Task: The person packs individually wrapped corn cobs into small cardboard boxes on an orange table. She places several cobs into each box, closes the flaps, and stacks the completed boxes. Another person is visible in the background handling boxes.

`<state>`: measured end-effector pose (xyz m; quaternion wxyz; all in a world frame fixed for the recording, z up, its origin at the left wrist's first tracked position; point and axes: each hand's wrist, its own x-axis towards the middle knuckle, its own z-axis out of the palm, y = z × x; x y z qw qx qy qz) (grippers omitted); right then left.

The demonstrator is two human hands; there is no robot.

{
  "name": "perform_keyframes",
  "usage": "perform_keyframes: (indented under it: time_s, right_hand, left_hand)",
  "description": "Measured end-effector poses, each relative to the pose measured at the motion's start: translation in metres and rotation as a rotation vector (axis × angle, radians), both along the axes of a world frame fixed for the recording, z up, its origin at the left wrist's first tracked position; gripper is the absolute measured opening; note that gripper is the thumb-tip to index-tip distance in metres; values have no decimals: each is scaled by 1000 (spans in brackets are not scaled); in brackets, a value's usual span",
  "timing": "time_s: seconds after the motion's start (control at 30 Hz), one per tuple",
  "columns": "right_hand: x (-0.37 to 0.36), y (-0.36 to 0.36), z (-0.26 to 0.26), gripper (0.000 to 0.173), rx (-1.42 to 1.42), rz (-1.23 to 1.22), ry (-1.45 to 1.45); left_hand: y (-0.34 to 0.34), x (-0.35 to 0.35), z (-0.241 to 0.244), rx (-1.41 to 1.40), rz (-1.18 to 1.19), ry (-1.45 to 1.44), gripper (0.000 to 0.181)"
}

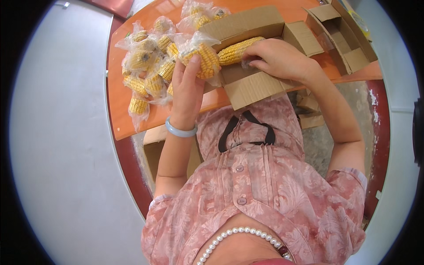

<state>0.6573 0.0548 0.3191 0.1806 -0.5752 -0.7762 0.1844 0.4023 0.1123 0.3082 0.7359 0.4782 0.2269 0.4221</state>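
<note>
My left hand [188,82] holds a bundle of yellow corn pieces in a clear plastic bag [207,63], with the thumb across its near face. Just right of it, a long ear of corn [233,53] lies in an open cardboard box [255,89]. My right hand [285,59] reaches over the box, its fingers bent at the ear's right end. A bit of clear plastic [245,64] shows under those fingertips; whether they pinch it is unclear. Left of my left hand, several short corn pieces in clear bags [142,59] are heaped on the orange table [124,127].
A second open cardboard box [343,43] stands at the table's right end, beside a yellow roll of tape [359,23]. Below the table are more cardboard boxes [154,142], left and right of my lap. The table's front edge runs close to my body.
</note>
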Motion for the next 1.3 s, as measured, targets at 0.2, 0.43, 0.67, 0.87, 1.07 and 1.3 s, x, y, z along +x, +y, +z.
perform_keyframes:
  time_s: [0.2,0.43,0.67,0.87,1.07,1.3]
  right_hand:
    - [7,-2,38,24,286,-90,51]
    - [-16,0,74,51,75,-36,532]
    - [24,54,42,51,293,-122,604]
    - [74,127,14,41,222,-529,432]
    - [81,234,-48,57,121,-277,-212]
    - [71,243,-78,67,-126,-235,-283]
  left_hand:
    - [-10,9,15,42,116,63,38]
    - [7,51,17,712,145,301,75]
    - [16,64,24,992,309,524,78]
    - [15,61,16,1200,129,814,25]
    - [11,72,8,1331,22,909,39]
    - [21,73,-5,1422,14,1092,51]
